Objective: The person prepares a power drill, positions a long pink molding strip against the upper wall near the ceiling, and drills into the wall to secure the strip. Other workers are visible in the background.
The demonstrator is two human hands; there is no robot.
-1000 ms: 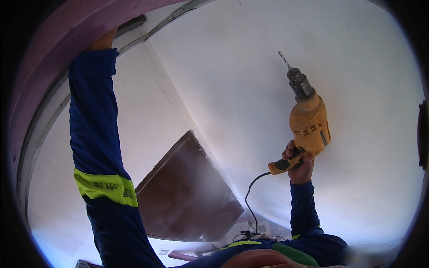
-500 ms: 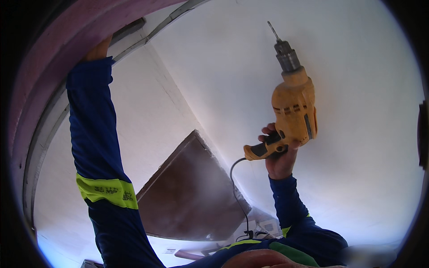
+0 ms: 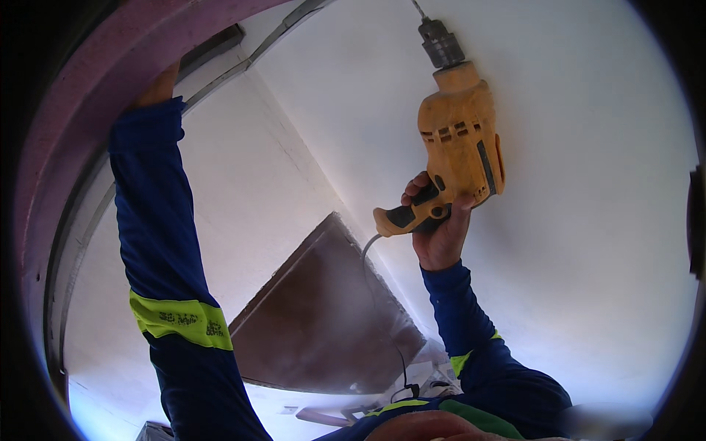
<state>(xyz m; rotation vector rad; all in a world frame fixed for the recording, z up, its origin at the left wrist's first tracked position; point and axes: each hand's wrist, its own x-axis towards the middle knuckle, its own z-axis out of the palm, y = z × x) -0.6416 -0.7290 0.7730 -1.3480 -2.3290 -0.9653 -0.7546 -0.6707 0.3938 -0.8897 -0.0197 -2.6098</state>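
Observation:
My right hand (image 3: 443,235) grips a yellow and black corded drill (image 3: 460,147) by its handle, holding it upright in the picture. Its grey metal chuck (image 3: 441,44) carries a thin bit running up to the top edge. My left hand (image 3: 163,81) is raised at the upper left, its fingers hidden behind a curved pink-painted beam (image 3: 95,95); only the base of the hand shows above my blue sleeve. The drill's cord hangs from the handle down toward my body.
A large white surface (image 3: 596,184) lies behind the drill, meeting another pale surface along a seam. A brown triangular panel (image 3: 316,316) with rough edges sits at the lower middle. A thin metal strip (image 3: 213,79) runs along the beam. Pipes and small clutter show at the bottom.
My right hand has moved the drill up and to the left, so the bit now reaches the frame's top edge. My left arm has shifted only slightly.

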